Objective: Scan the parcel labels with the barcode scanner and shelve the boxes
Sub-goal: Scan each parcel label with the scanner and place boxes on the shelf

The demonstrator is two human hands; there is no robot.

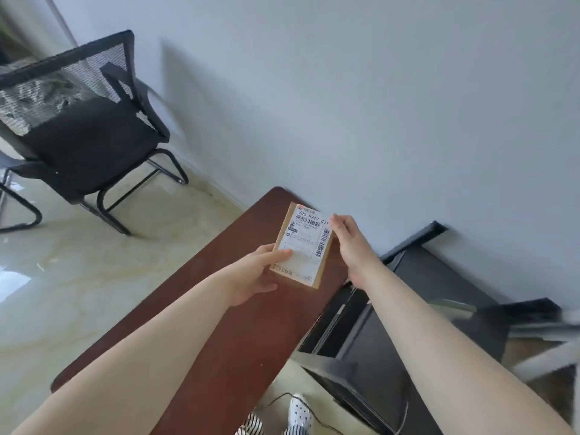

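Note:
A small brown cardboard box (303, 246) with a white shipping label full of barcodes faces up above the dark red-brown table (238, 328). My left hand (260, 271) grips its near left edge, thumb on the label. My right hand (348, 243) holds the far right edge with its fingers along the side. No barcode scanner is in view.
A black metal shelf unit (417, 309) stands to the right of the table against the grey wall. A black mesh chair (84, 142) sits at the left on the glossy tiled floor. A thin cable (282, 398) and a spotted slipper (299, 409) lie below.

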